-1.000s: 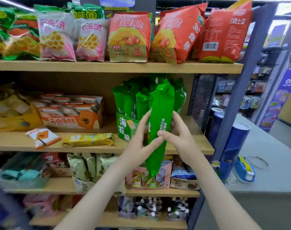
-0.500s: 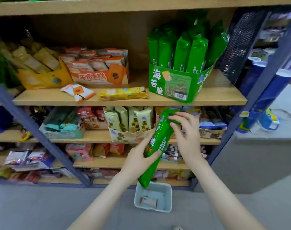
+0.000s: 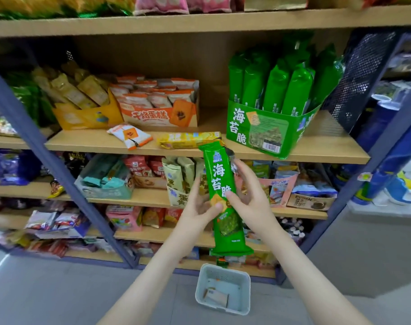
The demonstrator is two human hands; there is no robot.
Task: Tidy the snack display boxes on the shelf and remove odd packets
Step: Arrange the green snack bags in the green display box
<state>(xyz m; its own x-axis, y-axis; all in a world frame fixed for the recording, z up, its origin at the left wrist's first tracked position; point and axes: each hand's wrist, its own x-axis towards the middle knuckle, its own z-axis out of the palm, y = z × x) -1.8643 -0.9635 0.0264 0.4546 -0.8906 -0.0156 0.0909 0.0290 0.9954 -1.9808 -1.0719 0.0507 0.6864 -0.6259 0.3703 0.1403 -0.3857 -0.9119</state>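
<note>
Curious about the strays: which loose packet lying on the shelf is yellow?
The long packet beside the green box; the other loose one is white and orange.

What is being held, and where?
One long green packet, nearly upright: the left hand grips its middle from the left, the right hand its middle and upper right edge.

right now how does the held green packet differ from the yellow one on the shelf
The green packet is nearly upright; the yellow packet lies flat on the shelf. Left hand and right hand grip the green packet; no hand touches the yellow packet. Both are slim sticks.
</note>
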